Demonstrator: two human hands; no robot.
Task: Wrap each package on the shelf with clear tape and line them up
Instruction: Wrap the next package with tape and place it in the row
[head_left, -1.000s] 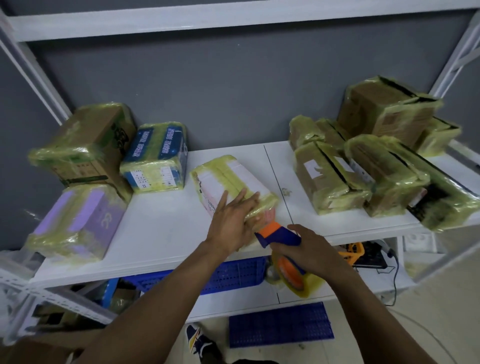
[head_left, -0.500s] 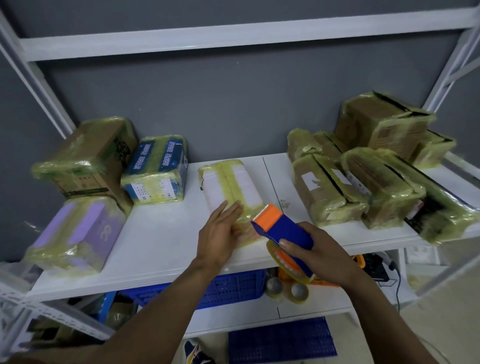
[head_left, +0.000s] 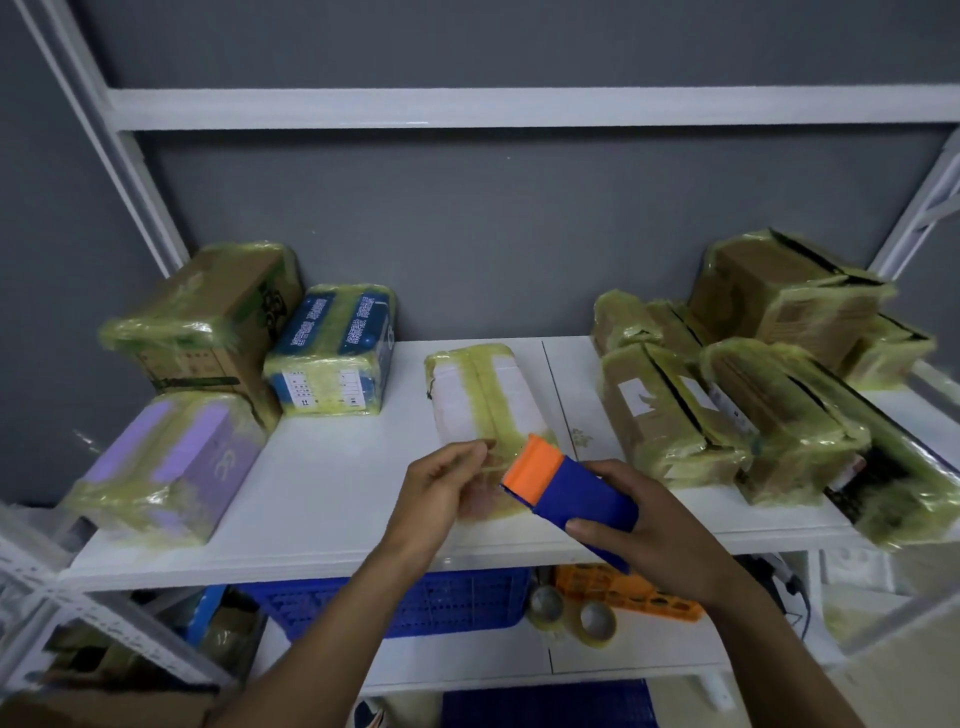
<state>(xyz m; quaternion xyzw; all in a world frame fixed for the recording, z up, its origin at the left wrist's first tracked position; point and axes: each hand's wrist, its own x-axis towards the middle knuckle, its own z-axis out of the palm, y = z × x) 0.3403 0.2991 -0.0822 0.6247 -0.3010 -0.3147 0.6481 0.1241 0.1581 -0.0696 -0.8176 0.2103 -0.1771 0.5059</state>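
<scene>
Centre frame: left hand pinches the clear tape end, right hand grips one blue-and-orange plastic tape dispenser over one flat white taped package on the white shelf; three wrapped boxes sit at left.

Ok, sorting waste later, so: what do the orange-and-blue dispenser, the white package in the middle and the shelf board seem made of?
Dispenser: likely hard plastic, matte; flat moulded colour. White package: probably paper or card under glossy yellowish tape; wrinkles glint. Shelf board: smooth white, painted metal or laminate; cannot tell which.
</scene>
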